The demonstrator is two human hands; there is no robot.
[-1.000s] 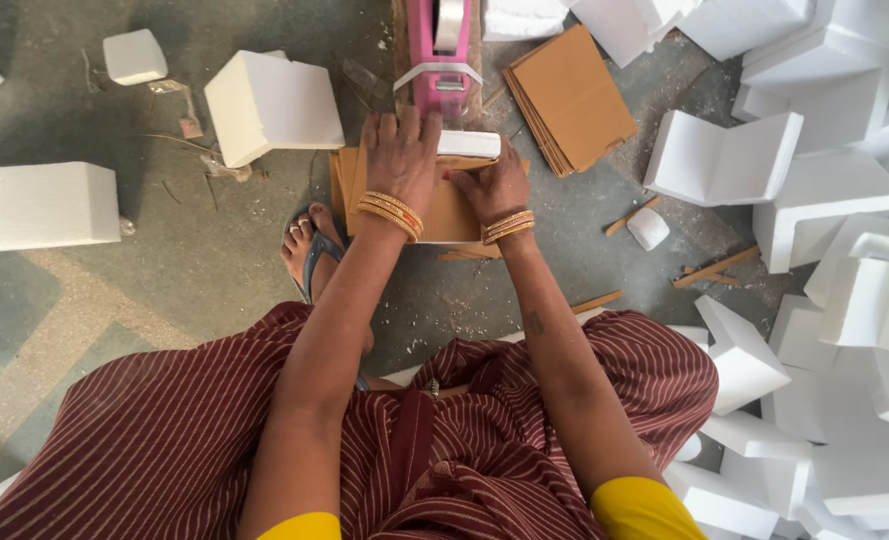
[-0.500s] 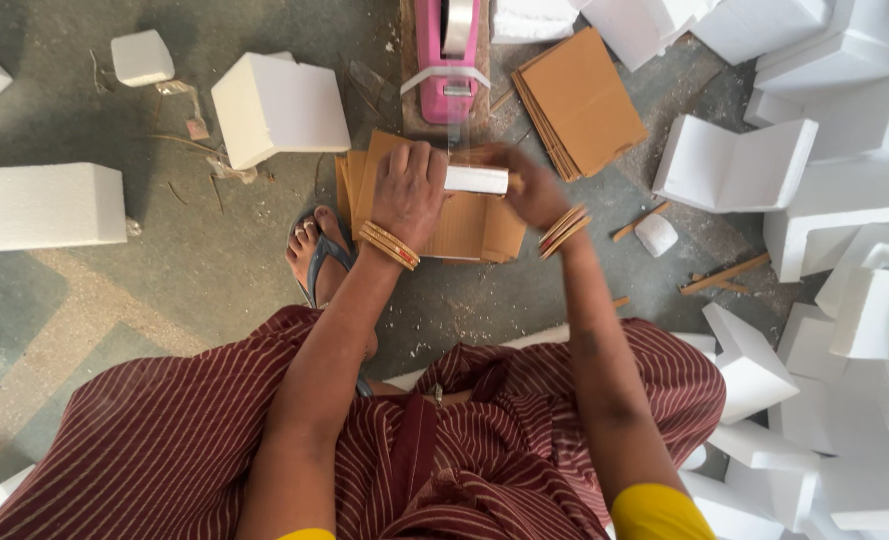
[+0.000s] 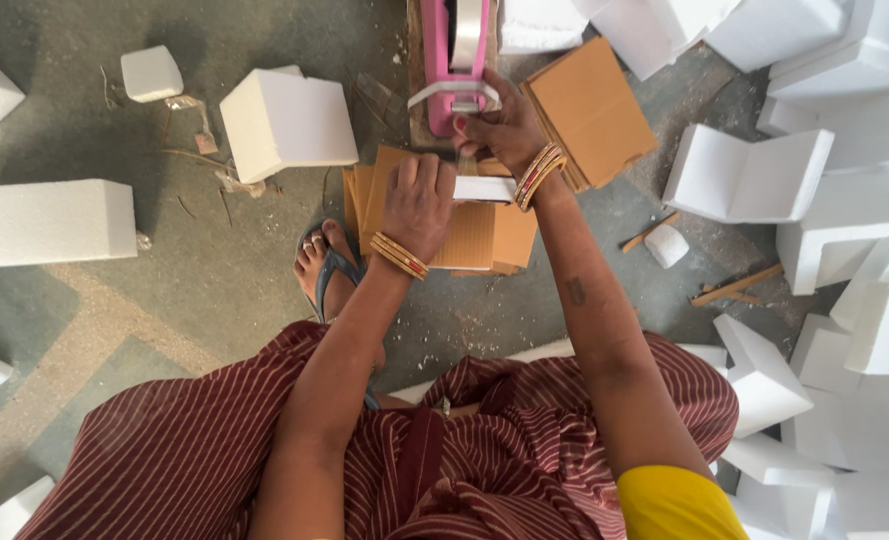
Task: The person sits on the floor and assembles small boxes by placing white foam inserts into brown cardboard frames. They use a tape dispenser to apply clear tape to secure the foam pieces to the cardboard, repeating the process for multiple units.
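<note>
- the left hand (image 3: pixel 419 200) lies palm down on a brown card (image 3: pixel 464 235), its fingers curled round the near end of a small white block (image 3: pixel 484 188).
- the block lies flat across the top of the card, between the two hands, its right end at the right wrist.
- the right hand (image 3: pixel 502 128) is further out, fingers pinched at the front of the pink tape dispenser (image 3: pixel 452 65); whether tape is caught between them cannot be told.
- the two hands are apart, the left nearer the body, the right up at the dispenser.
- the card sits on top of a loose stack of cards (image 3: pixel 512 240) on the floor (image 3: pixel 164 280), just in front of a sandalled foot (image 3: pixel 324 265).
- a second stack of cards (image 3: pixel 594 110) lies just right of the dispenser, tilted.
- both wrists carry orange bangles (image 3: pixel 399 255).
- a white foam cube (image 3: pixel 289 125) sits left of the cards, a long foam slab (image 3: pixel 49 220) further left, and a small foam piece (image 3: pixel 151 73) beyond it.
- many more foam pieces (image 3: pixel 749 175) are heaped on the right.
- thin wood sticks (image 3: pixel 734 287) lie on the floor near that heap.
- a striped maroon skirt (image 3: pixel 194 460) fills the bottom of the view.
</note>
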